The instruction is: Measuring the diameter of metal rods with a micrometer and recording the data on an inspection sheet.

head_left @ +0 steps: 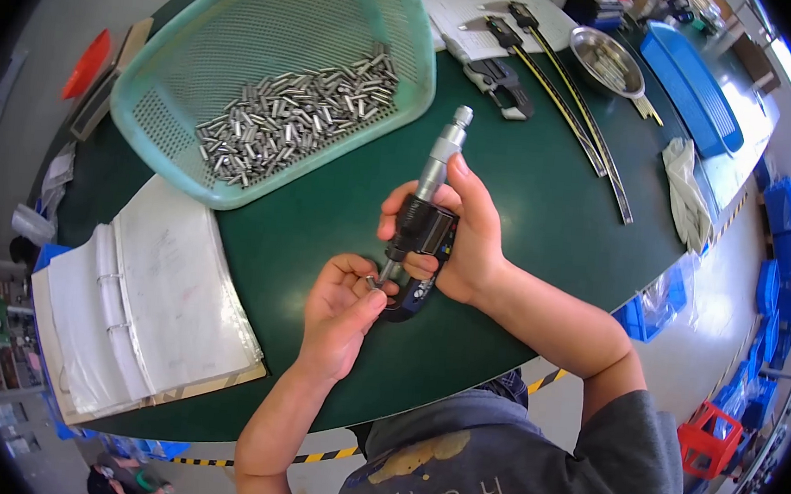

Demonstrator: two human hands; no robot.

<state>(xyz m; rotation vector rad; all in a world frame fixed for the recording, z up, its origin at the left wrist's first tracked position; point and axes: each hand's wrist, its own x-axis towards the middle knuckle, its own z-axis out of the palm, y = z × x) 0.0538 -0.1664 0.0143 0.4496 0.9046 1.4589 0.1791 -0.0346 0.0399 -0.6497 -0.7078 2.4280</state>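
Measuring step in hand: my right hand [470, 239] grips the micrometer [423, 221] near the table's [548, 194] front edge, my left hand [340, 308] pinches a small pin [376, 283] in its jaws; next calls for gentle thimble turning.

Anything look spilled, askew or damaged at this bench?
Nothing stands out. The metal pins all lie inside the green basket; the right hand grips the micrometer, and the left hand holds a pin at it.
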